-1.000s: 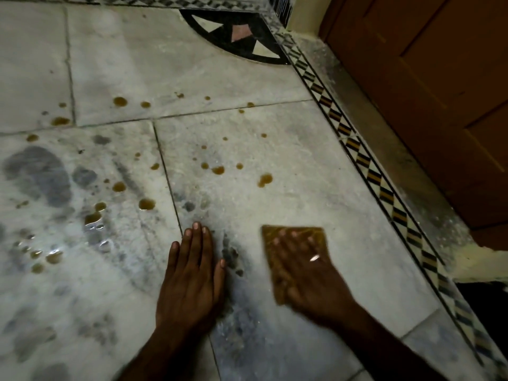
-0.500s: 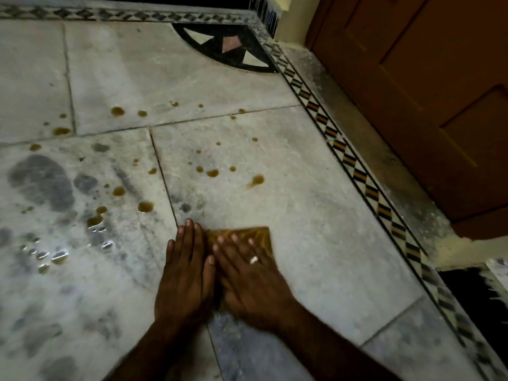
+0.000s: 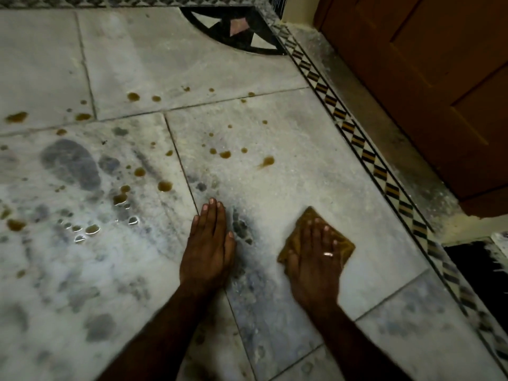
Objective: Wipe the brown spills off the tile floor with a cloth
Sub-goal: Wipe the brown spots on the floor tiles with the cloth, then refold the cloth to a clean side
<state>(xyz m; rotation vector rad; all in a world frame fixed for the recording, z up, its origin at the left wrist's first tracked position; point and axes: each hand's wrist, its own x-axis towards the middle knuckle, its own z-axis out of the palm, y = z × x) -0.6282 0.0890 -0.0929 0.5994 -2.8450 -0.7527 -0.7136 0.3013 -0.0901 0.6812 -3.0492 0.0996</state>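
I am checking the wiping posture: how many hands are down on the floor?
2. The left hand lies flat on the bare tile floor; the right hand, to its right, presses the brown cloth on the floor. None seems hidden.

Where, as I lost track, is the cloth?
Head view, lower right: the cloth lies on the tile floor under the right hand, right of the left hand.
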